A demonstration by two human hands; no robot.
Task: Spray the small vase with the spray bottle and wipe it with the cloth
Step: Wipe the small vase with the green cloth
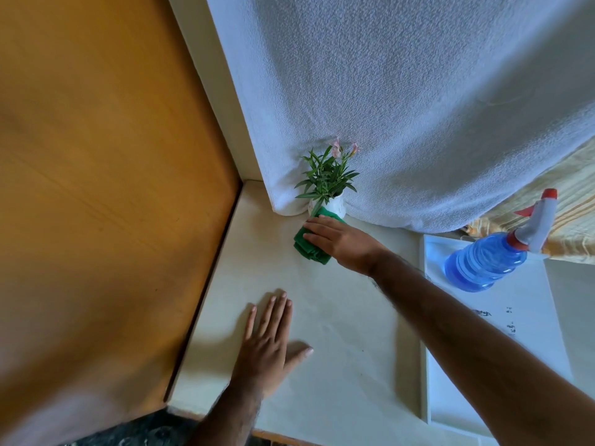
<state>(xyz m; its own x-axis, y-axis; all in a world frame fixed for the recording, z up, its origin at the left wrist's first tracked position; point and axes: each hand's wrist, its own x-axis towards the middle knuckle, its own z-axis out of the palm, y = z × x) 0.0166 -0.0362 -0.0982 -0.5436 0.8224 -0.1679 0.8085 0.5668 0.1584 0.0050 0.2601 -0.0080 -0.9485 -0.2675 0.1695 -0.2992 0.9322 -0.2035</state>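
The right arm is stretched far forward from the 4 o'clock corner, and the right hand (pixel 341 243) is laid palm-down over a folded green cloth (pixel 309 244), fingers together and curled over its upper edge, so that the cloth is pressed against the foot of the small vase (pixel 333 206). The left hand (pixel 269 342) is rested flat on the pale tabletop (pixel 338 317) at about 6 o'clock, its 4 fingers extended and nearly closed, the thumb spread out to the side; nothing is held in it.

The vase is seen just past centre toward 12 o'clock, a small white rounded vessel with a glossy surface, partly covered by the cloth. Narrow green leaves (pixel 325 178) and 2 pale pink blooms are carried in it. The cloth looks soft and plush, folded into several layers.

At 3 o'clock a spray bottle (pixel 486 262) is found well apart from the vase: translucent blue ribbed plastic, a grey head, red trigger and nozzle. A white pebbled fabric (pixel 402 91) hangs behind, and a smooth orange-brown wooden panel (pixel 96 188) fills 9 o'clock.
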